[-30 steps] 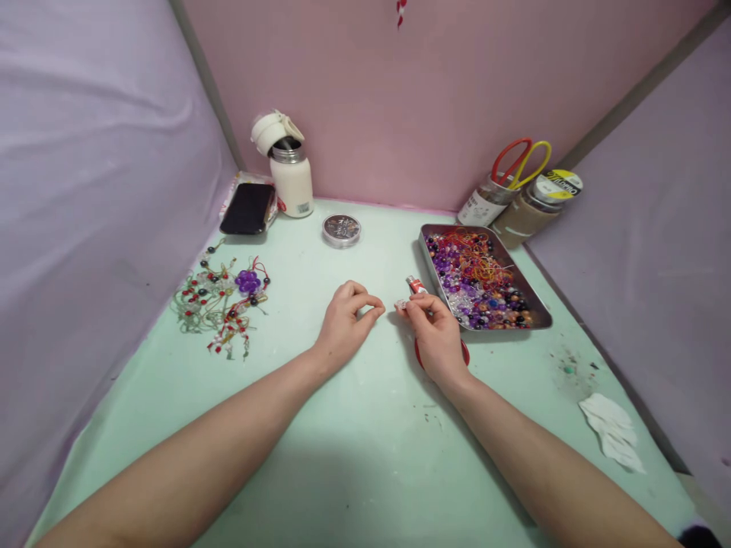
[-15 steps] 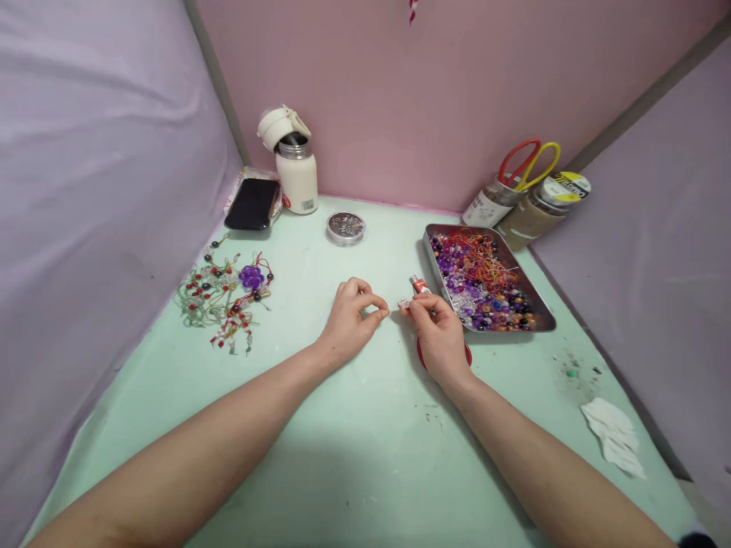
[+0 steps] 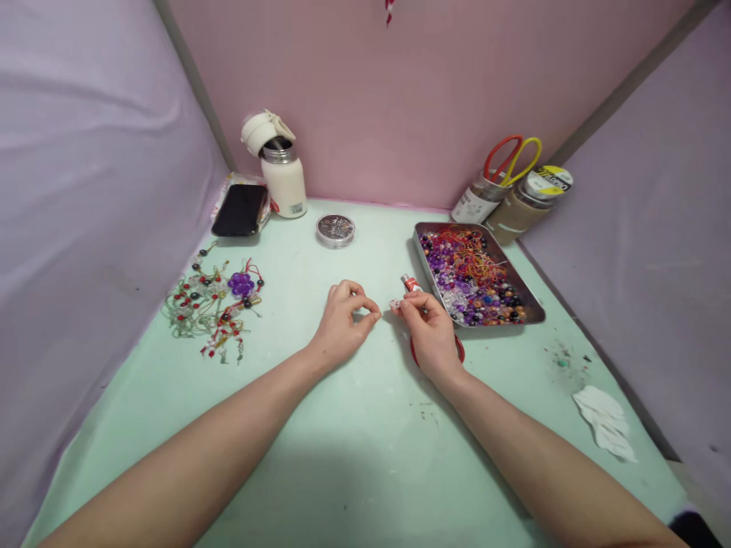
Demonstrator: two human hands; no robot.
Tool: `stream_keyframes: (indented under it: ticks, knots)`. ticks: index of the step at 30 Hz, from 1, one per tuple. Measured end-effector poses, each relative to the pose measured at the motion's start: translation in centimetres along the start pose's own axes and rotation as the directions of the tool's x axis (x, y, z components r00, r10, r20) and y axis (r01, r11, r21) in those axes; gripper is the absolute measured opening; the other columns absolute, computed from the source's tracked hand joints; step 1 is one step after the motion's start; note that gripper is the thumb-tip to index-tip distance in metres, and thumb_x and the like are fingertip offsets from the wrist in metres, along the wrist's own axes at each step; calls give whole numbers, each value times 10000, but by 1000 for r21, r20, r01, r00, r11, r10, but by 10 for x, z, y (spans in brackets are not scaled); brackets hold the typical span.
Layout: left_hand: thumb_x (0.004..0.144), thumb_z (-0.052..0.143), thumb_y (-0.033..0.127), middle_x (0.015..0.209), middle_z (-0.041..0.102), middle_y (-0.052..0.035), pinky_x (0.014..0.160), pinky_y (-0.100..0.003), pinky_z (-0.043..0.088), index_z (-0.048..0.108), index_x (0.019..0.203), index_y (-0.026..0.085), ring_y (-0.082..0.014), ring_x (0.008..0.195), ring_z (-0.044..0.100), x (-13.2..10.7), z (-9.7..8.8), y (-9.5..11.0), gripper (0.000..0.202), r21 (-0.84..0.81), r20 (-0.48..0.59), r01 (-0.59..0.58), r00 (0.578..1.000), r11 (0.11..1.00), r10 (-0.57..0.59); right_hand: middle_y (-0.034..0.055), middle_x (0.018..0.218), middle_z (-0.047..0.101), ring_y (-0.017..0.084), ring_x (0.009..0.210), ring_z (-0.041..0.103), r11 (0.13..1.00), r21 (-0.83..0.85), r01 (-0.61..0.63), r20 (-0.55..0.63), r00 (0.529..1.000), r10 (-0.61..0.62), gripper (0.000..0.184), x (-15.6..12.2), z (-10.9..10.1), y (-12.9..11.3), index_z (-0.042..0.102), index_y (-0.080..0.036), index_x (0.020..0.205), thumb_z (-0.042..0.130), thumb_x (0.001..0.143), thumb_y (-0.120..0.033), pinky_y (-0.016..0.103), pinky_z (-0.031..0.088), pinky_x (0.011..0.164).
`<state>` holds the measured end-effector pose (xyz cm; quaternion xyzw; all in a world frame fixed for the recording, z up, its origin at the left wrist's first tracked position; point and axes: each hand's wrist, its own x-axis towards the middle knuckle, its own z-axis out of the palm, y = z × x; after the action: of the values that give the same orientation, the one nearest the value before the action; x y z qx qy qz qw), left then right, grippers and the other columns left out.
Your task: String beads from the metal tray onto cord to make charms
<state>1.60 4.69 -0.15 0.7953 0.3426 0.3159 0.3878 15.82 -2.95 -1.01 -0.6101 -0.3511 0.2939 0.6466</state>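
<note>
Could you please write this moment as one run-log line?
left hand: pinched, contents unclear | right hand: pinching small pale piece | hands: apart | near right hand: red lighter, bead tray | left side: beaded strings

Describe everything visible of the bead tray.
The tray is a shallow, open rectangle with rounded corners and low, shiny grey walls that look like metal. It lies flat on the table, set at a slant. Purple, black, clear and amber-coloured beads cover much of its floor, with tangled red and orange-yellow cords mostly toward the far end. Its near left corner is close to the right hand; whether they touch can't be told.
</note>
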Motion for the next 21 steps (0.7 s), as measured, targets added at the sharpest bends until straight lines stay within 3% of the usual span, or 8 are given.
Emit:
stream_keyframes:
  ticks: [5,21]
  knots:
    - [775,608,181,935,490,-53,706,-297,452,675,744,211,-201,958,461,0,-1,0,79,-18,0,8,1000,1000,-8,19,868,570,163,834,573,999,-32,19,-5,1000,-19,146,1,0,-1,594,-199,695,646,772,-313,336,461,845]
    - [775,605,188,929,492,-44,701,-307,439,666,743,210,-183,888,470,2,-2,0,73,-15,-2,8,1000,1000,-8,11,870,572,156,818,575,1000,-17,9,-2,1000,-9,118,1,0,-4,580,-198,716,623,783,-285,331,451,824]
